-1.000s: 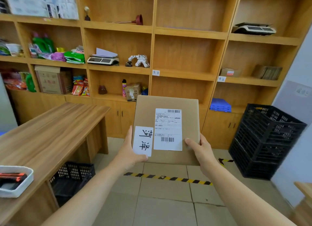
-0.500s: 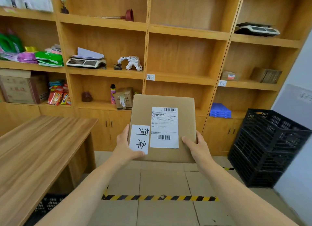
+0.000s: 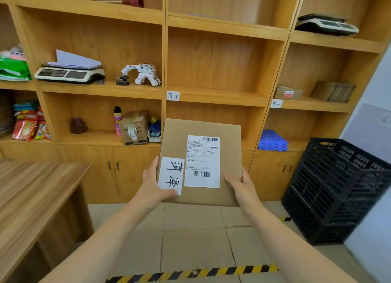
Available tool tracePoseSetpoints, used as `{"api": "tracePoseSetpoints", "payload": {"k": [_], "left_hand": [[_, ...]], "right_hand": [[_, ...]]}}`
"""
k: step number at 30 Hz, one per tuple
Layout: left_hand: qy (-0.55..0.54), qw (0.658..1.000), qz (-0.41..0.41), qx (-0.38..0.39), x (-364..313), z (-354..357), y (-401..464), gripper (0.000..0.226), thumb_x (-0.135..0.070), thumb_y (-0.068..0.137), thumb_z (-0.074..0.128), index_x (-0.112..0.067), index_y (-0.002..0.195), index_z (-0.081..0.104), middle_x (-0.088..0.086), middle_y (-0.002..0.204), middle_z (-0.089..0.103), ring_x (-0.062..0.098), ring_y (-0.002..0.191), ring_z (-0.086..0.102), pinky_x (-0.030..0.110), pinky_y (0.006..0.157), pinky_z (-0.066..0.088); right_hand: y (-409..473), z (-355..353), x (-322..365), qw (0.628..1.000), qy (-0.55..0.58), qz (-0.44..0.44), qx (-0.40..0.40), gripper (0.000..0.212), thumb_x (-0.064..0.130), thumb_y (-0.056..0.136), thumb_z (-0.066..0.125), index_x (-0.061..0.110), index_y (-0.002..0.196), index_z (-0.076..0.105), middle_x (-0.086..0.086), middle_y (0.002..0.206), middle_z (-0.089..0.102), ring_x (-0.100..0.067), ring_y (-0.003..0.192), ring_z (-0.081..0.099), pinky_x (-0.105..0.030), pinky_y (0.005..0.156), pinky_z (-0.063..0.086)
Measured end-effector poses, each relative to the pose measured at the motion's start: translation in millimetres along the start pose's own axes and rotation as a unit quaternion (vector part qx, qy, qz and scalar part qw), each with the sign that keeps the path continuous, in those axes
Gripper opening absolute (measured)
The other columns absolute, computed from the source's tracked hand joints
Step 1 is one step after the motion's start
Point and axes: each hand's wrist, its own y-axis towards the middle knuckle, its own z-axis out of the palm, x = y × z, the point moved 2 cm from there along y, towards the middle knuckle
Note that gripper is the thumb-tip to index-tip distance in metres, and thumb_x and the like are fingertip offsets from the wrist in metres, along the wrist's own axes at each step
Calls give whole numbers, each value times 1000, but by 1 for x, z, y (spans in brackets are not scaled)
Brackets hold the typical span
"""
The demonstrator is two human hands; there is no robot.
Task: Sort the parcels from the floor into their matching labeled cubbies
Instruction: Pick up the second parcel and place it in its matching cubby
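I hold a flat brown cardboard parcel [image 3: 229, 153] upright in front of me, in both hands. My left hand [image 3: 153, 184] grips its lower left corner, thumb on a white handwritten name tag [image 3: 171, 175]. My right hand [image 3: 243, 184] grips the lower right edge. A printed shipping label [image 3: 202, 161] sits in the parcel's middle. Straight ahead, the middle cubby [image 3: 215, 60] is bare inside and carries a small handwritten label [image 3: 173, 95] on its shelf edge. A second shelf label [image 3: 276, 103] marks the cubby to the right.
A wooden table [image 3: 36, 194] stands at my left. Stacked black crates [image 3: 342, 187] stand at the right by the wall. The right cubby holds a small box [image 3: 288, 92] and flattened cardboard [image 3: 333, 91]. Scales, a toy and snacks fill the left cubbies. Hazard tape [image 3: 190, 272] crosses the floor.
The shelves have grown larger and closer in view, and the table and floor tape have slid down and back. The parcel stays held in both hands, same grip.
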Motion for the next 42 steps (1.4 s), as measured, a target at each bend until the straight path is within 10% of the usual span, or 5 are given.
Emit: {"api": "tracePoseSetpoints", "payload": {"k": [9,17,30,38,42], "left_hand": [[0,999,30,-22,-15,52,164,118,-9,62,83,-35,146,6,-8,125,29,13,111,39,29,86,42],[48,997,40,-33,0,50,297,128,-40,37,88,-44,141,13,-7,134,42,23,126,39,55,99,42],[-4,994,109,7,-4,-7,514,109,-31,40,82,-49,131,25,-10,130,44,14,123,43,46,100,44],[-46,987,152,13,-9,-19,620,73,2,53,77,-42,101,45,-13,102,56,-3,100,55,23,75,53],[-19,989,145,-15,2,-12,675,84,-18,44,81,-40,115,43,-6,109,62,17,108,57,52,84,52]], "right_hand": [[180,-21,13,1000,-5,-12,13,54,5,88,50,23,138,40,2,119,61,-4,96,57,-21,70,44],[302,13,17,1000,-18,-18,15,50,6,90,49,23,136,40,5,115,60,-1,93,55,-19,67,41],[490,115,42,995,-30,-75,-64,50,4,87,53,23,132,43,2,118,56,-12,100,54,-20,71,43],[588,155,39,993,-9,-82,-84,50,6,84,56,24,129,43,1,119,58,-17,106,57,-31,86,47],[643,166,35,993,-23,-90,-77,50,13,79,61,24,125,46,0,118,56,-13,100,56,-31,84,49]]}}
